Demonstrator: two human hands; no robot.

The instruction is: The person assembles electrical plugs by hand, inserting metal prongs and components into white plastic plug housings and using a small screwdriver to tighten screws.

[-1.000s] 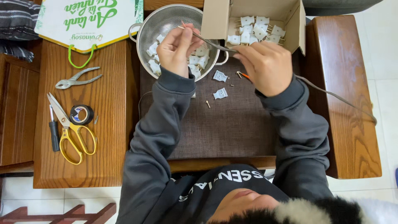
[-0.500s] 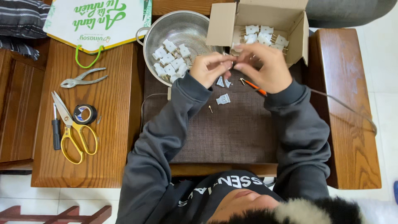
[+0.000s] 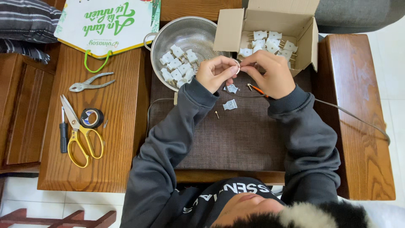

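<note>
My left hand [image 3: 216,72] and my right hand [image 3: 270,74] meet above the brown mat [image 3: 236,135], both pinching one small white plug part [image 3: 237,67] between their fingertips. A grey cable [image 3: 358,118] runs from under my right hand off to the right. An orange-handled screwdriver [image 3: 255,88] pokes out beneath my right hand. Two loose white plug parts [image 3: 230,96] and a small screw [image 3: 217,114] lie on the mat below my hands.
A metal colander [image 3: 185,29] holds several white parts. An open cardboard box [image 3: 270,25] holds several pronged parts. Pliers [image 3: 90,82], yellow scissors [image 3: 82,135], black tape [image 3: 91,118] and a small black screwdriver [image 3: 63,135] lie on the wooden table [image 3: 118,126]. A paper bag [image 3: 107,23] sits at the back.
My left hand left the colander and came right to meet my right hand. Both hands now hold a small part together in front of the box.
</note>
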